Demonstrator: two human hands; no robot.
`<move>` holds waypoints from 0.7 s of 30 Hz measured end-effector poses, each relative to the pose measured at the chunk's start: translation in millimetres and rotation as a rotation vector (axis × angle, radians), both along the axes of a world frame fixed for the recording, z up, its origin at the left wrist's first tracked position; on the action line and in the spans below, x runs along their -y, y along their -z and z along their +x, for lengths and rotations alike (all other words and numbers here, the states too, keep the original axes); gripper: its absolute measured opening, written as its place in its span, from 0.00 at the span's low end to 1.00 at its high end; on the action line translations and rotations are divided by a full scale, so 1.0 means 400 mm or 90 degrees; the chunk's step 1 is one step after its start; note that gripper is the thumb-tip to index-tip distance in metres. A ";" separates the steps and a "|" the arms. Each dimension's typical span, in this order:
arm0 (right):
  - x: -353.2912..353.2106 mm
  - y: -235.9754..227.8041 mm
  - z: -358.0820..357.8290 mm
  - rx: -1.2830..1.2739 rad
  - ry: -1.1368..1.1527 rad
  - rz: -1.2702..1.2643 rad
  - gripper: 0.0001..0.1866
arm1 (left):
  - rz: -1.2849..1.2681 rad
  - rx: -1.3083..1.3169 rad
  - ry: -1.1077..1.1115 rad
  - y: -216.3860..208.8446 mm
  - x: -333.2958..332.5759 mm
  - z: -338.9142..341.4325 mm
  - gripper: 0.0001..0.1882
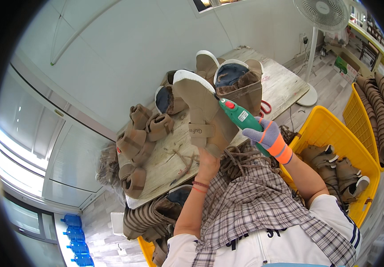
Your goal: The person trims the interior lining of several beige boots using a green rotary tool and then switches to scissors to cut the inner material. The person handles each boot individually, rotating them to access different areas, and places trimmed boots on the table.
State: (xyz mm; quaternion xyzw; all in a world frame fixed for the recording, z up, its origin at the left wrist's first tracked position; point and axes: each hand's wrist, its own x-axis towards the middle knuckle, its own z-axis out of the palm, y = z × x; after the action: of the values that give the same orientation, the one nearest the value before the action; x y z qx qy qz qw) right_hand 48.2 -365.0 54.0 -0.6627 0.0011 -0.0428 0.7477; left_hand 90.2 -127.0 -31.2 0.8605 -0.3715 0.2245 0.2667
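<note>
over a wooden table (285, 82), the left hand (209, 164) grips a tan boot (197, 100); the gloved right hand (268, 135) clasps a green power tool (241, 116). a yellow crate (318, 120) holds boots (350, 180).

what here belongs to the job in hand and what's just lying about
Likely in the job:
tan boot, held by left hand
green power tool, in gloved right hand

Probably just lying about:
white fan
blue containers
green carton
</note>
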 end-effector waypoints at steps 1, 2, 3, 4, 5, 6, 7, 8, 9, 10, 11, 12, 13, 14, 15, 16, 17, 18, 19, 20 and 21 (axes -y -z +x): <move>0.002 -0.004 0.001 -0.006 -0.002 0.011 0.23 | -0.009 0.002 0.006 0.003 0.001 -0.003 0.21; 0.004 -0.003 0.005 0.002 0.005 0.014 0.23 | -0.018 0.006 0.012 0.003 0.001 -0.007 0.21; 0.008 0.003 0.010 0.010 0.011 0.018 0.23 | -0.027 0.009 0.017 0.004 0.000 -0.011 0.21; 0.011 0.008 0.014 0.018 0.016 0.021 0.23 | -0.044 -0.005 0.011 0.005 0.001 -0.015 0.21; 0.014 0.011 0.016 0.015 0.026 0.029 0.22 | -0.063 -0.020 0.004 0.008 0.004 -0.021 0.22; 0.018 0.014 0.018 0.012 0.035 0.037 0.22 | -0.082 -0.034 -0.002 0.009 0.005 -0.026 0.22; 0.023 0.017 0.021 0.010 0.044 0.045 0.22 | -0.107 -0.072 -0.018 0.007 -0.002 -0.030 0.21; 0.028 0.026 0.023 0.015 0.059 0.037 0.22 | -0.129 -0.110 -0.036 -0.006 -0.020 -0.036 0.21; 0.038 0.034 0.022 0.021 0.075 0.026 0.21 | -0.153 -0.149 -0.051 -0.018 -0.042 -0.033 0.21; 0.050 0.044 0.021 0.026 0.092 0.014 0.21 | -0.189 -0.190 -0.123 -0.007 -0.084 0.001 0.22; 0.062 0.058 0.017 0.038 0.101 0.027 0.20 | -0.225 -0.230 -0.196 -0.006 -0.140 0.043 0.23; 0.082 0.067 0.010 0.023 0.119 0.021 0.20 | -0.288 -0.163 -0.198 -0.082 -0.154 0.081 0.27; 0.096 0.073 0.004 0.008 0.132 0.016 0.20 | -0.346 -0.090 -0.204 -0.160 -0.173 0.116 0.31; 0.099 0.074 0.000 -0.004 0.136 0.015 0.20 | -0.287 0.020 -0.242 -0.186 -0.243 0.174 0.30; 0.107 0.071 -0.005 -0.018 0.140 0.002 0.18 | -0.301 0.004 -0.229 -0.240 -0.276 0.217 0.28; 0.113 0.077 -0.004 -0.015 0.147 -0.012 0.17 | -0.312 -0.008 -0.217 -0.295 -0.304 0.257 0.27; 0.110 0.083 0.001 -0.010 0.144 -0.023 0.16 | -0.250 0.081 -0.316 -0.299 -0.360 0.317 0.25; 0.106 0.090 0.006 -0.005 0.142 -0.035 0.15 | -0.186 0.169 -0.414 -0.272 -0.423 0.388 0.22; 0.109 0.104 0.011 -0.012 0.162 -0.051 0.14 | -0.122 0.250 -0.501 -0.249 -0.450 0.436 0.20; 0.119 0.113 0.010 -0.019 0.175 -0.059 0.13 | -0.164 0.258 -0.466 -0.246 -0.426 0.453 0.18; 0.128 0.123 0.010 -0.025 0.187 -0.066 0.13 | -0.204 0.266 -0.430 -0.249 -0.375 0.455 0.16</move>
State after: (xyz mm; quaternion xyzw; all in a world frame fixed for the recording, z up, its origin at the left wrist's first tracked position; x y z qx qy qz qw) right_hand 52.3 -416.1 4.8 -0.6938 0.1107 -0.1386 0.6980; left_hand 272.3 23.1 68.6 0.8174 -0.0752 0.5238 0.2276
